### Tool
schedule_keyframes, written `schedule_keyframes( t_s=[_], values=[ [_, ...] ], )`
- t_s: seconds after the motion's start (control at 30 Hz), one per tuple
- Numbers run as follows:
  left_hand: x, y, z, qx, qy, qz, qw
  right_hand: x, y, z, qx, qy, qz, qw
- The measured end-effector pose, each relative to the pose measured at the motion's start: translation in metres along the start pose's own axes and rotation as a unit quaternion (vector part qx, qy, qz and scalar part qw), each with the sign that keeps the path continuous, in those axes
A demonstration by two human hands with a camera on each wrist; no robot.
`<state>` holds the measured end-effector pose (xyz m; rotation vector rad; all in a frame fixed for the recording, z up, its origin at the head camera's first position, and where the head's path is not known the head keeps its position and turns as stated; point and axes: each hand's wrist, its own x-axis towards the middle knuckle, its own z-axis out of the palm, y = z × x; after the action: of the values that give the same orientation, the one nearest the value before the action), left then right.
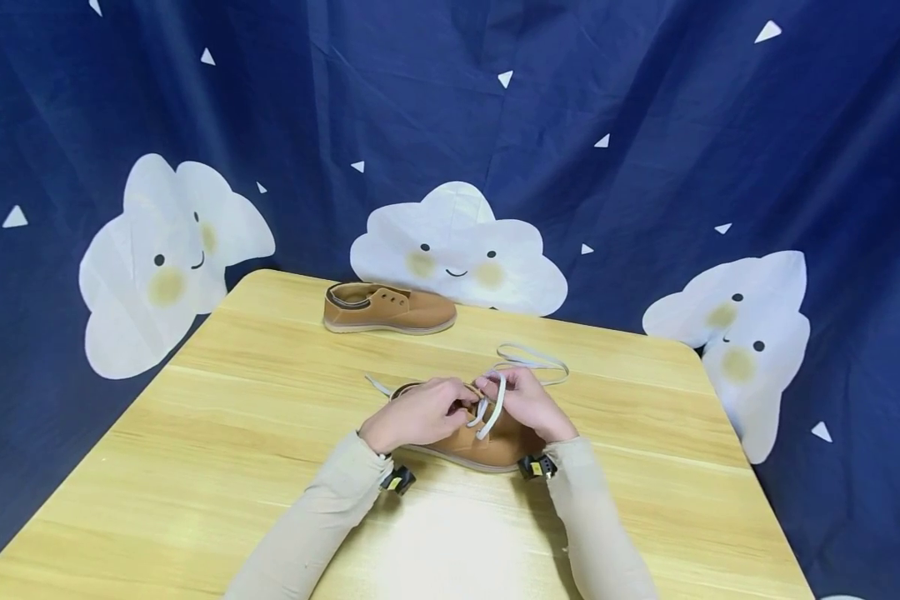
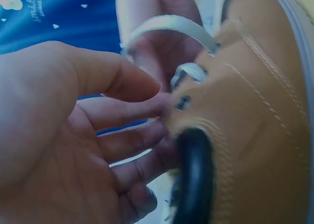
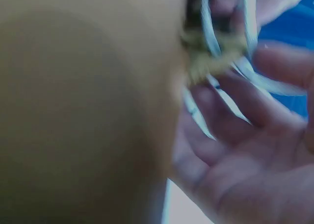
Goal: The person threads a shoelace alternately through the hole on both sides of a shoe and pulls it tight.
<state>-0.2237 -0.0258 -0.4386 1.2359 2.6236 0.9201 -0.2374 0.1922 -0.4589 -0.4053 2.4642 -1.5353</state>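
the shoe (image 1: 502, 442), on the near half of the bench (image 1: 217, 417) with its toe to the right, looks like smooth tan leather or a lookalike: probably light, firm at the toe, more yielding at the stitched flap, and hard to damage. its dark collar (image 2: 194, 170) is rounded and seems padded; steadying it by the heel or sides should suit. the pale lace (image 2: 169, 22) is flat, limp and woven-looking, likely to twist or slip, so best pinched close to the eyelet (image 2: 183, 103). it arches from the flap into the right hand (image 1: 528, 404), which seems to pinch it between thumb and fingers. the left hand (image 1: 423, 412) has its thumb apart and fingertips at the flap's edge; whether they pinch anything, i cannot tell. a loop of lace lies beyond, far right of the shoe. farther off, to the left, stands a second shoe (image 1: 420, 312), unlaced, its eyelets bare. behind hangs a creased blue curtain (image 1: 390, 83) with puffy white clouds (image 1: 457, 237).
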Motion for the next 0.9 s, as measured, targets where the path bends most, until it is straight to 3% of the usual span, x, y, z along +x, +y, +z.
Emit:
schedule_keyframes(
  t_s=[0.2,0.37,0.47,0.73,0.9],
  values=[
    [0.000,0.010,-0.004,0.008,0.016,-0.012,0.9998,-0.011,-0.001,-0.026,-0.097,-0.071,0.001,0.993],
    [-0.003,0.016,-0.006,0.032,0.033,-0.026,0.9986,-0.019,0.000,-0.039,-0.172,-0.167,-0.025,0.970],
    [-0.005,0.020,-0.008,0.053,0.038,-0.020,0.9977,-0.020,0.001,-0.039,-0.185,-0.207,-0.021,0.960],
    [-0.014,0.037,-0.018,0.077,0.030,-0.006,0.9966,-0.019,0.005,-0.033,-0.200,-0.215,0.001,0.956],
    [-0.021,0.046,-0.021,0.049,-0.004,-0.006,0.9988,-0.019,0.007,-0.032,-0.202,-0.207,0.014,0.957]
  ],
)
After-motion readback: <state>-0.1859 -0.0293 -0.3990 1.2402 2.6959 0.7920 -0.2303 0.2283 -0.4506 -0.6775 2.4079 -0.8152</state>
